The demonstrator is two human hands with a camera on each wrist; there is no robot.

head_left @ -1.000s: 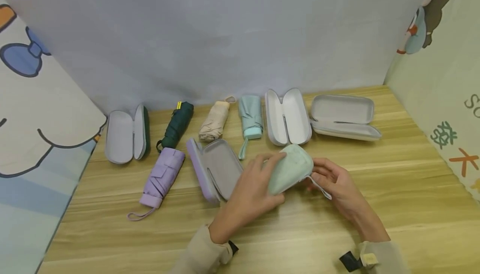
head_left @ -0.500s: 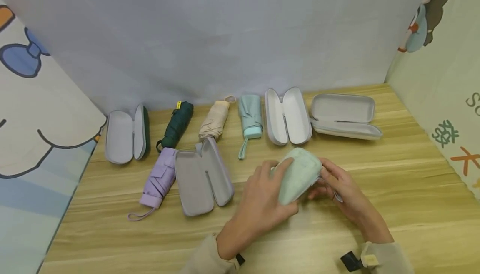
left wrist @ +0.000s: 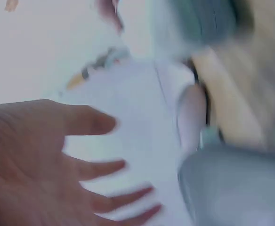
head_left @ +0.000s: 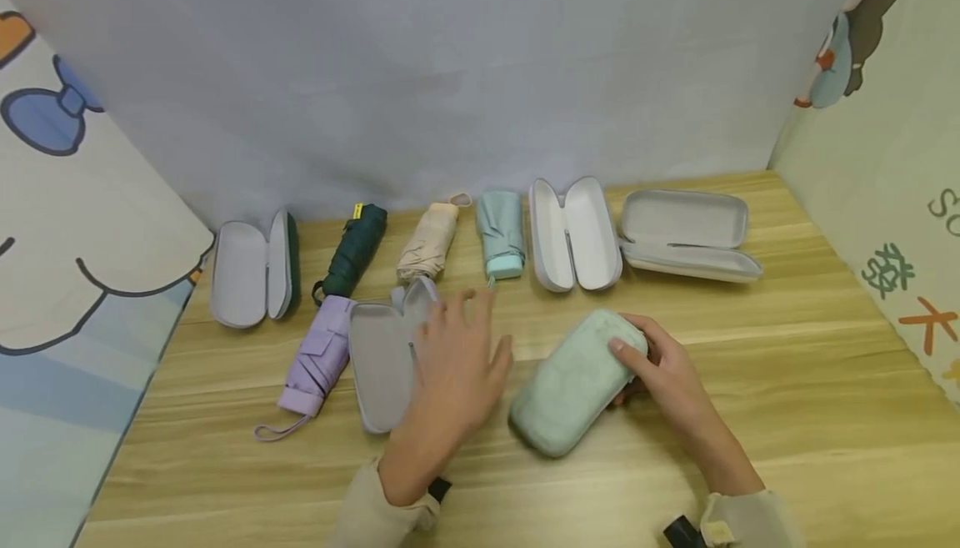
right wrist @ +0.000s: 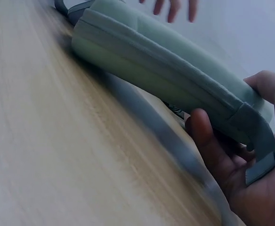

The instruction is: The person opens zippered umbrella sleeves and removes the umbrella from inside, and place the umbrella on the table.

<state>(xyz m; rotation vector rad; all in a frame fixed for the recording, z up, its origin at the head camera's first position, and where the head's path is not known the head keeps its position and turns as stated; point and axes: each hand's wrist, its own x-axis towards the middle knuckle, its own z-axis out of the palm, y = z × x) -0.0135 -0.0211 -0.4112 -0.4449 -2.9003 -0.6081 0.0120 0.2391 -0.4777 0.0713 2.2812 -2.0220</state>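
Observation:
My right hand [head_left: 671, 373] grips one end of a mint-green zip case [head_left: 577, 381], thumb on top and fingers beneath. In the right wrist view the case [right wrist: 156, 61] is closed, tilted above the wooden table, with its strap [right wrist: 262, 160] against the palm. My left hand [head_left: 453, 373] holds nothing, its fingers spread over the open lavender case [head_left: 381, 364], covering part of its grey lining. In the left wrist view the left hand [left wrist: 48, 160] faces palm out with fingers apart. Left of that case lies a folded purple umbrella [head_left: 322, 356].
Folded umbrellas in dark green [head_left: 357, 248], beige [head_left: 430, 241] and teal [head_left: 501, 231] lie along the back of the table [head_left: 810, 414]. Three more open cases stand there: one at far left [head_left: 240, 273], a white-lined one [head_left: 555, 239] and a cream one [head_left: 686, 218] at right.
My left hand has let go of the mint-green case and moved left over the lavender case. The mint-green case has swung lower in my right hand. Earlier, the lavender case shifted left and turned.

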